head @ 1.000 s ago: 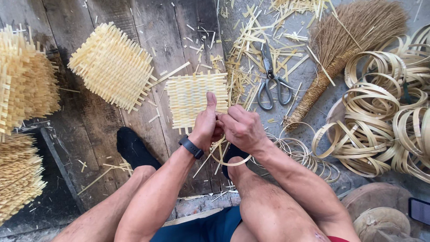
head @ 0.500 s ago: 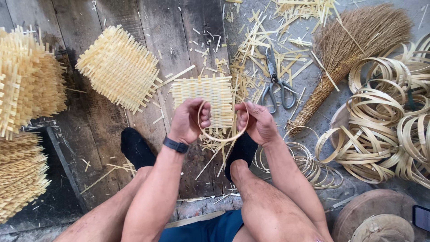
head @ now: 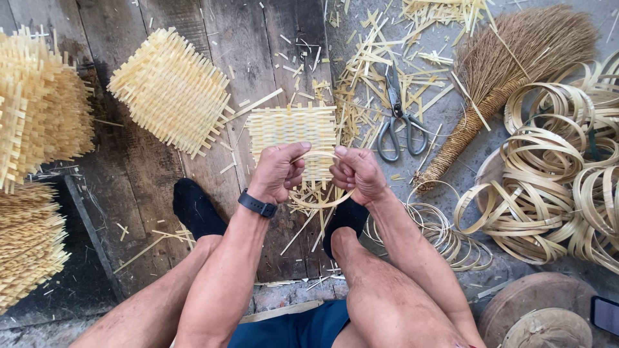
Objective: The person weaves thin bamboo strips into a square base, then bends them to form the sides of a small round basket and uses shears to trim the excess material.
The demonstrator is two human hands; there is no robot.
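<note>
- The woven stacks (head: 35, 109) at the left were cut by the frame's edge.
- The hands hid part of the bamboo hoop (head: 322, 198).
- The dark device (head: 606, 314) at lower right was cropped.

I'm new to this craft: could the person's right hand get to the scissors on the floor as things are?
Probably yes: the scissors lie uncovered just beyond the right hand, though it is pinching a bamboo strip ring.
</note>
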